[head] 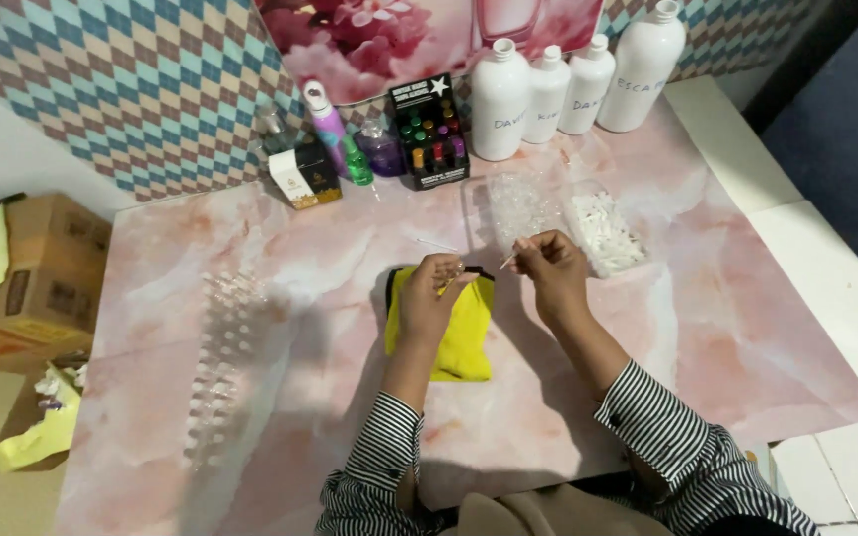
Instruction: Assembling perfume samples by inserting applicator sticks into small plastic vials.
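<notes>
Standing over the pink marbled table (747, 328), I note the left hand (427, 296) pinched around a small clear vial, barely visible, above a yellow cloth (464, 342). The right hand (548, 266) grips a thin white stick (506, 262) aimed at it. Risk: the stick could miss the narrow mouth, or the vial slip and roll among the clear vials (218, 347) at left. The vial's contents and the far tray's white pieces (608, 233) are indistinct.
</notes>
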